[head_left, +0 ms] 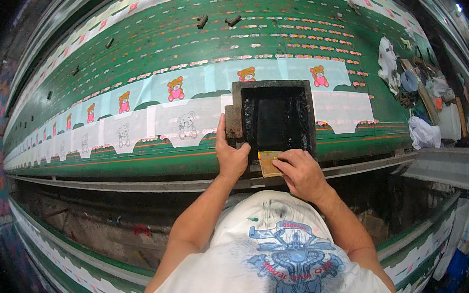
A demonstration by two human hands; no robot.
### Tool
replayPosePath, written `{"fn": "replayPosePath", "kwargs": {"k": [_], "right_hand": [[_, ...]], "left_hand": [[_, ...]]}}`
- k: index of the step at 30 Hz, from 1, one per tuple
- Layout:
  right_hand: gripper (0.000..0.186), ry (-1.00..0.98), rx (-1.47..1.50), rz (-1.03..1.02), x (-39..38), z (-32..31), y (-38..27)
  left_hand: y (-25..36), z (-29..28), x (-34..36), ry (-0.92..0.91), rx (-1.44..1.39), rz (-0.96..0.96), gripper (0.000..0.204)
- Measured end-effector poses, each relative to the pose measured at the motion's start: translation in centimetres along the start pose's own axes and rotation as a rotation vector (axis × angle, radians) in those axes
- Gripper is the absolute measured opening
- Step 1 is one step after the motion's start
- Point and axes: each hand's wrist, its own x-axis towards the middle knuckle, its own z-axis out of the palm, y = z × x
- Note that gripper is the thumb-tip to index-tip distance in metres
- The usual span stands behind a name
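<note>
A dark rectangular screen printing frame (307,104) lies over the row of white cut fabric pieces (343,109) on the green table. My left hand (232,159) grips the frame's near left corner, its index finger stretched up along the side block (234,122) and its thumb by the near edge. My right hand (305,175) is closed on a yellowish squeegee (268,164) at the frame's near edge. Inside the frame the mesh (271,115) looks black. Just left of the frame, a white piece carries a black bear outline (187,125).
Light blue pieces with coloured bears (175,88) run behind the white row. Small dark blocks (202,22) lie on the green table (170,49). Rags, a blue-grey cup (409,81) and a white plastic bag (424,133) crowd the right end. A rail (193,184) edges the near side.
</note>
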Motion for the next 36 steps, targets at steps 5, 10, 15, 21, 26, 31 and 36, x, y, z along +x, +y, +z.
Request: {"fn": "replayPosePath", "kwargs": {"k": [5,10,15,21,26,31,36], "right_hand": [[0.045,-0.088,-0.045,-0.029,1.0,-0.7,0.1],[0.036,-0.247,-0.041,-0.027,3.6,-3.0,3.0],[0.031,-0.350,-0.036,0.027,9.6,-3.8,8.2],[0.039,-0.070,-0.112,0.103,15.4,-1.9,11.6],[0.046,-0.109,-0.125,0.106,14.1,-1.5,10.4],[0.046,-0.130,-0.126,0.082,9.7,-1.2,5.9],[0.049,-0.125,-0.127,0.086,5.5,-0.5,1.3]], "left_hand": [[-0.7,0.1,0.3,0.015,0.016,-0.014,0.111],[-1.7,-0.1,0.3,0.016,-0.046,-0.061,0.113],[-2.7,-0.5,0.5,-0.004,-0.054,-0.061,0.115],[-2.9,-0.9,0.3,-0.014,0.102,0.015,0.112],[-2.9,-0.5,0.1,-0.010,-0.112,-0.036,0.107],[-3.4,-0.4,0.2,-0.014,-0.132,-0.042,0.103],[-3.1,-0.5,0.0,-0.016,-0.079,-0.081,0.105]]}}
